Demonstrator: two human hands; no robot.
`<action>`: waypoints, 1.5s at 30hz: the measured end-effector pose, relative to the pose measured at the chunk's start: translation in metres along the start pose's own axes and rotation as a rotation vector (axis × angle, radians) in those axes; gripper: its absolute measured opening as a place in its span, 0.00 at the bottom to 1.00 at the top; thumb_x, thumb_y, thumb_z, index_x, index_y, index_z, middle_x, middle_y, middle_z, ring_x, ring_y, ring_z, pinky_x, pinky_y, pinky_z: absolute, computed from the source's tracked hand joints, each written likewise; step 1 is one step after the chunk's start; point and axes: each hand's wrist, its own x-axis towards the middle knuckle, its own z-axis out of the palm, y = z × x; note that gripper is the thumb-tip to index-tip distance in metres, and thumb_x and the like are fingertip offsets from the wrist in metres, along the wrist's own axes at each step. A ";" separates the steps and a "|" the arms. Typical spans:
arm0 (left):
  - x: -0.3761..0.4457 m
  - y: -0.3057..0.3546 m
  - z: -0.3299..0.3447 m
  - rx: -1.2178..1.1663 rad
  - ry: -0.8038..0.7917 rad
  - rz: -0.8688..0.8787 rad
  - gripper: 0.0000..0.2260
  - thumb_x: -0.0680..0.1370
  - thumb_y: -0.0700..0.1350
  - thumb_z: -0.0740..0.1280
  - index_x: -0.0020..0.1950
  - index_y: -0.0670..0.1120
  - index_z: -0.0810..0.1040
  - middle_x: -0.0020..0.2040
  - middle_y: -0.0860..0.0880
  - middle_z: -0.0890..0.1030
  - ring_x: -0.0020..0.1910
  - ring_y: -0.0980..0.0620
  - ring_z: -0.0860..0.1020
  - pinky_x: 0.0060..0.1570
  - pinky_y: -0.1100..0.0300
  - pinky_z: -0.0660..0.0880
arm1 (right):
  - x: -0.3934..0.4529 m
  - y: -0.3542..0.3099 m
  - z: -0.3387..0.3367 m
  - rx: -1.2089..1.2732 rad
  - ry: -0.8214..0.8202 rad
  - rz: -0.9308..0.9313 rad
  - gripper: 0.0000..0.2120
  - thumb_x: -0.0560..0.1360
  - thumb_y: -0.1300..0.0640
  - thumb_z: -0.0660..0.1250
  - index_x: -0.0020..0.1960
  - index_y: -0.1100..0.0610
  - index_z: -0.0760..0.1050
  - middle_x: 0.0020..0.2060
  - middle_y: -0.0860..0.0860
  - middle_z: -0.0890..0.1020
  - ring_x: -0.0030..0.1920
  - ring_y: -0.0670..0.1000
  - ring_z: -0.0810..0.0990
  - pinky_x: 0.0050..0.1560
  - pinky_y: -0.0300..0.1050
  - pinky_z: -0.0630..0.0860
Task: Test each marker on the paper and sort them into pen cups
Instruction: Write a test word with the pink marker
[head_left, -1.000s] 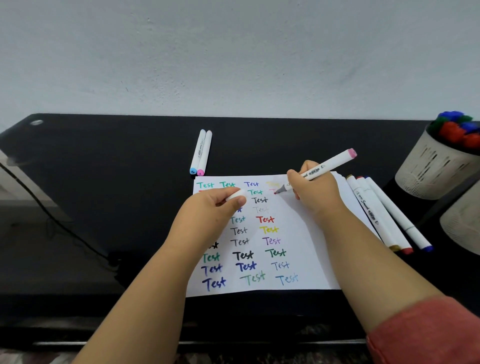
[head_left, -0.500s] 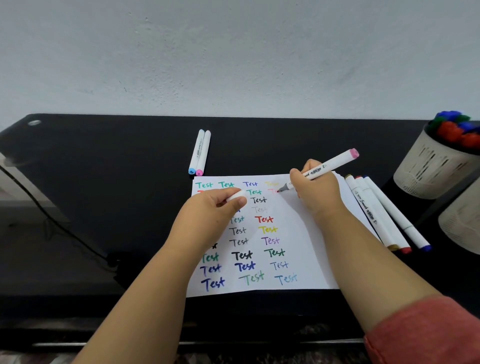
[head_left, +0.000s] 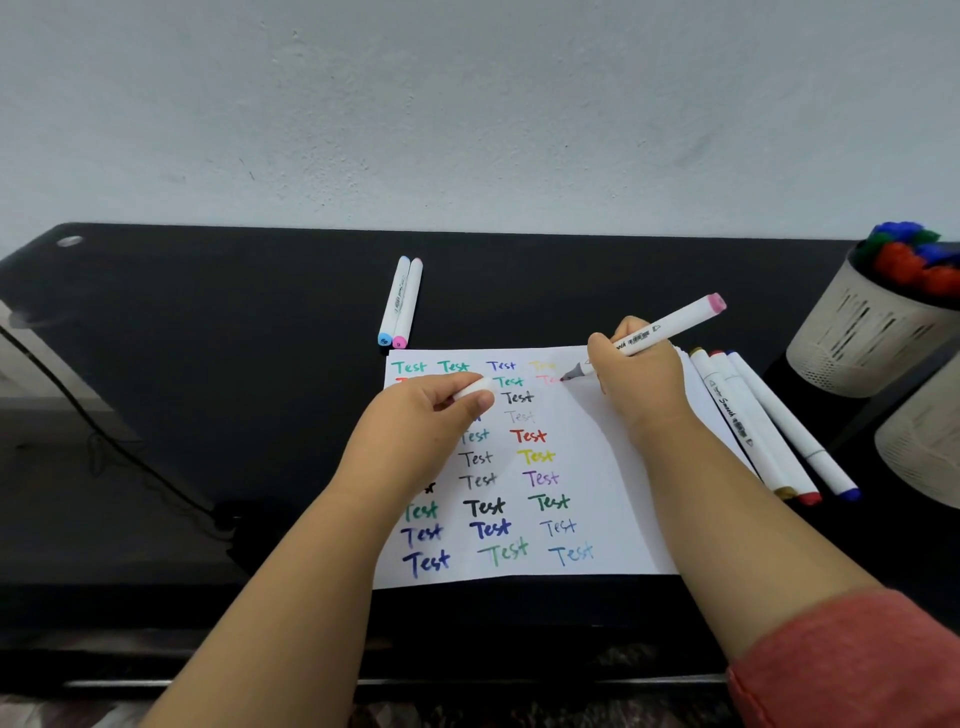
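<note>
A white sheet of paper (head_left: 613, 499) covered with coloured "Test" words lies on the black table. My right hand (head_left: 641, 376) grips a white marker with a pink end (head_left: 670, 326); its tip touches the paper beside faint pink letters in the second row. My left hand (head_left: 421, 421) rests on the paper and pinches a white marker cap (head_left: 475, 388). Two markers, blue-ended and pink-ended (head_left: 401, 301), lie side by side beyond the paper. Three more markers (head_left: 763, 426) lie at the paper's right edge.
A beige slotted pen cup (head_left: 862, 332) holding several markers with red, blue and green caps stands at the far right, with a second beige cup (head_left: 924, 457) in front of it. A black cable (head_left: 104, 441) hangs off the table's left. A grey wall is behind.
The marker tip has moved a little to the right along the second row, leaving pink letters. My left hand has stayed in place with the cap.
</note>
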 end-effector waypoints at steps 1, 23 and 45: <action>0.000 0.000 0.000 -0.002 -0.005 -0.002 0.11 0.77 0.55 0.65 0.59 0.60 0.78 0.39 0.64 0.76 0.41 0.63 0.74 0.40 0.64 0.74 | 0.000 0.000 0.000 -0.010 0.006 -0.009 0.15 0.74 0.61 0.62 0.33 0.54 0.58 0.27 0.49 0.63 0.28 0.46 0.61 0.28 0.35 0.62; 0.004 -0.003 -0.004 -0.049 -0.040 -0.024 0.04 0.76 0.54 0.66 0.49 0.64 0.78 0.38 0.64 0.75 0.41 0.64 0.73 0.46 0.64 0.72 | 0.006 -0.009 -0.007 0.205 -0.086 0.179 0.15 0.75 0.57 0.65 0.32 0.54 0.65 0.24 0.49 0.69 0.26 0.46 0.64 0.31 0.39 0.65; -0.025 0.011 -0.011 -0.157 -0.262 0.087 0.07 0.71 0.54 0.71 0.43 0.69 0.80 0.50 0.47 0.83 0.45 0.53 0.72 0.46 0.59 0.68 | -0.077 -0.044 -0.017 0.463 -0.324 0.039 0.18 0.77 0.63 0.63 0.31 0.56 0.62 0.21 0.48 0.70 0.23 0.44 0.66 0.29 0.37 0.65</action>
